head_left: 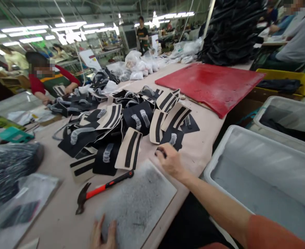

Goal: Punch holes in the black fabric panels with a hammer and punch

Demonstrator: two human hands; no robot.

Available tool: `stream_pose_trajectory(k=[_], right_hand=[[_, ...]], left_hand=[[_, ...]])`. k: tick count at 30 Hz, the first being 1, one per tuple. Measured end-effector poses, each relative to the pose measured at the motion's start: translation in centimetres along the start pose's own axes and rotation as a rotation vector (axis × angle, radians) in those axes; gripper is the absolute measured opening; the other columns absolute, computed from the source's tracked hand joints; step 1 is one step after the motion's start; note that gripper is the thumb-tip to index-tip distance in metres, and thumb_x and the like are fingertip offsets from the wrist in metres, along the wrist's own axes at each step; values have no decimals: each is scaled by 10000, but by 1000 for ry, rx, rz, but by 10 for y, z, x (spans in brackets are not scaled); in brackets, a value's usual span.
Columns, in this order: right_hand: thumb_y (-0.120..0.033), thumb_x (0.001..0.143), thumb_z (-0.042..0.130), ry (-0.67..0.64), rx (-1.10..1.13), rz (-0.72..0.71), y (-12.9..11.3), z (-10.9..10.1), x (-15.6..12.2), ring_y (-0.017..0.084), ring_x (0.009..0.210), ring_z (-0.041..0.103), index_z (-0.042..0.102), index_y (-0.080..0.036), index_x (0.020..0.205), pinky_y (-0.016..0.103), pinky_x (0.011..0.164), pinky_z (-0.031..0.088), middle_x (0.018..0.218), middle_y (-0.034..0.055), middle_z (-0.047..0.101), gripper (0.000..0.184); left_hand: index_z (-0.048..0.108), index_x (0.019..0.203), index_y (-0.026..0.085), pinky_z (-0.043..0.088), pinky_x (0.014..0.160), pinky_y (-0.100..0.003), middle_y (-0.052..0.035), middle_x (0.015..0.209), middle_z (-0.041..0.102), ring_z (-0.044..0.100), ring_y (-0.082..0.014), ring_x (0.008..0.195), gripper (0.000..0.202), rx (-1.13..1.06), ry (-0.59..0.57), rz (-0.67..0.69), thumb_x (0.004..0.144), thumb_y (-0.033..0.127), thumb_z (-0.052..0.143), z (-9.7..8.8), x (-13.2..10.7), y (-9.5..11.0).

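Currently, black flap lies just beyond right hand, fingers curled, contents unclear; left hand, fingers parted, farther.

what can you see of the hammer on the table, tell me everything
The claw hammer has a dark, seemingly metal head and a red and black handle. It lies slantwise on the pale table, head towards the picture's lower left, handle end close by the grey board. Neither of the hands touches it.

The board looks matt and scuffed from here, the hammer head metal, the red sheet glossy, the near bin plastic
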State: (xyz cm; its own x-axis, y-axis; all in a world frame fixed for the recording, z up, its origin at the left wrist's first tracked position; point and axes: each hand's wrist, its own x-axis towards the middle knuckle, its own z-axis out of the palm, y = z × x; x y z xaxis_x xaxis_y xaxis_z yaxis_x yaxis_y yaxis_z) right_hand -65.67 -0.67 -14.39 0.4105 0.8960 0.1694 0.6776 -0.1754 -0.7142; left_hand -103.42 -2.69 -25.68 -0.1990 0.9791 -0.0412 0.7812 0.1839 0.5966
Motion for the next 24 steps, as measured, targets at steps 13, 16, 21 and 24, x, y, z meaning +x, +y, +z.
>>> stream_pose_trajectory(k=[13, 16, 21, 24], right_hand=[[-304, 832, 598, 77, 191, 257, 34, -16, 87, 136, 557, 519, 599, -134, 696, 259, 583, 392, 522, -7, 523, 218], [-330, 845, 602, 26, 225, 122, -6, -30, 89, 139, 609, 535, 630, -126, 763, 262, 613, 392, 592, 0, 560, 222], [-343, 834, 581, -253, 192, -50, -64, -11, -6, 136, 594, 510, 571, -179, 687, 251, 557, 347, 634, -2, 582, 221], [-273, 848, 533, -510, 153, -133, -75, 28, -88, 149, 648, 569, 589, -197, 768, 255, 603, 362, 726, 9, 653, 123]], left_hand=[[609, 1298, 153, 346, 1191, -487, -171, 1485, 496, 439, -294, 1403, 494, -165, -22, 246, 880, 411, 564, 21, -11, 57], [602, 1305, 154, 347, 1190, -488, -169, 1454, 529, 462, -282, 1383, 482, -217, -39, 283, 864, 349, 597, 25, -5, 63], [577, 1342, 175, 320, 1203, -519, -156, 1467, 522, 430, -290, 1410, 499, -275, 1, 245, 872, 340, 616, 33, -19, 71], [585, 1335, 160, 308, 1210, -518, -164, 1489, 500, 411, -287, 1427, 468, -323, -15, 231, 892, 308, 583, 31, -27, 69]])
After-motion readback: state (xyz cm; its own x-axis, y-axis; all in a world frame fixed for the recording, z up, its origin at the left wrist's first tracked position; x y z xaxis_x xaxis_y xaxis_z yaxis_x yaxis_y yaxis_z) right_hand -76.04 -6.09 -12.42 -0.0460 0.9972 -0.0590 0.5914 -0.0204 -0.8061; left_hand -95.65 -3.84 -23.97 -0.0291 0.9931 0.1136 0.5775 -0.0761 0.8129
